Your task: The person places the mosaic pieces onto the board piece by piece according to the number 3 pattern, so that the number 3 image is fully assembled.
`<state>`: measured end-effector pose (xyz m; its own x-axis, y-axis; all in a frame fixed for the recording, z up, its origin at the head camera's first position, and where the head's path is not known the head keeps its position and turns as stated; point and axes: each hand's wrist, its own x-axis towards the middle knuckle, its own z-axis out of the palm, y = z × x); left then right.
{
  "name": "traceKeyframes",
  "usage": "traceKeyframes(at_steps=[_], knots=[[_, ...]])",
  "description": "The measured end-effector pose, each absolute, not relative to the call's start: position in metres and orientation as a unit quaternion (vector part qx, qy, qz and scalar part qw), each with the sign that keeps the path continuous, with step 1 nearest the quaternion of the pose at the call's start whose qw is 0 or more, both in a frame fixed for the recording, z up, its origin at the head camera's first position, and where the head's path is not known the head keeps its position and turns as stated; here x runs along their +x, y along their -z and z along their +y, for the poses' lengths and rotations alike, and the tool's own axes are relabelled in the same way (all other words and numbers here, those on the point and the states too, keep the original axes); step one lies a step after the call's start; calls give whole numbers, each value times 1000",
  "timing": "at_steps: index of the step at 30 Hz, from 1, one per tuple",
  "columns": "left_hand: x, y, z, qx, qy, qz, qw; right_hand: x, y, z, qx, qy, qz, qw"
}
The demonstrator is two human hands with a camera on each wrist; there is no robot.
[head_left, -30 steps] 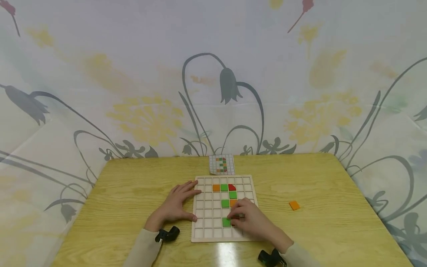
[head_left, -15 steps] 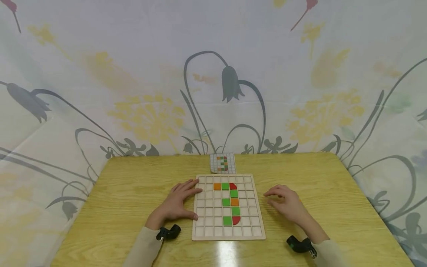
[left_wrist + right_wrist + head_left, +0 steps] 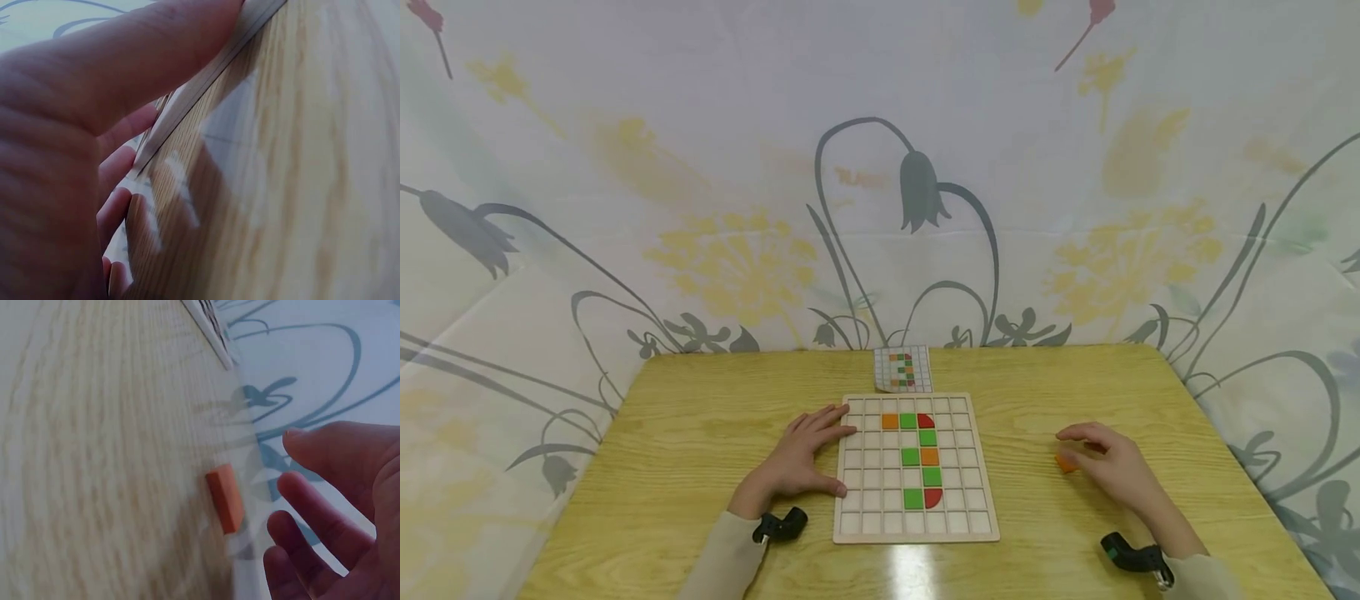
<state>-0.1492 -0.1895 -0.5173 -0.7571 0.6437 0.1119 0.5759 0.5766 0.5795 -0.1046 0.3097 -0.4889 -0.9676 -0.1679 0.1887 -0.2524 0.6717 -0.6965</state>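
A light wooden grid board [image 3: 869, 500] lies on the table, with green, orange and red tiles set in some of its cells. My left hand [image 3: 797, 457] rests at the board's left edge, thumb and fingers spread; the left wrist view shows the thumb along the board's side [image 3: 187, 103]. To the right of the board, my right hand [image 3: 1116, 468] hovers over a loose orange square tile [image 3: 1063, 464], partly covering it in the head view. In the right wrist view, the fingers are relaxed and apart from the orange tile [image 3: 225, 498].
Behind the board lies a small paper card [image 3: 882, 367] printed with a grid and a coloured pattern. The yellowish wooden table [image 3: 700, 417] ends at a cloth backdrop [image 3: 737, 167] with flower prints.
My right hand has left the board and moved right to the loose orange tile. A red rounded tile now shows at the lower end of the pattern. My left hand stays put.
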Motion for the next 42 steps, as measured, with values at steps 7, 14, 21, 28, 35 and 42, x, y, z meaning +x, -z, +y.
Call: traceKeyframes(at_steps=[7, 14, 21, 28, 35, 42], knots=[[-149, 516, -189, 343, -307, 886, 59, -104, 498, 316, 120, -428, -896, -2], [-149, 517, -189, 341, -304, 887, 62, -106, 502, 320, 139, -444, -885, -29], [-149, 516, -188, 344, -302, 887, 59, -108, 503, 324, 148, -440, -885, -32], [-149, 516, -189, 341, -305, 887, 62, -108, 504, 327, 169, -443, -880, -34], [-148, 517, -189, 337, -308, 888, 63, -109, 507, 327, 172, -441, -881, -21], [-149, 518, -189, 339, -307, 887, 60, -108, 506, 326, 160, -432, -887, -20]])
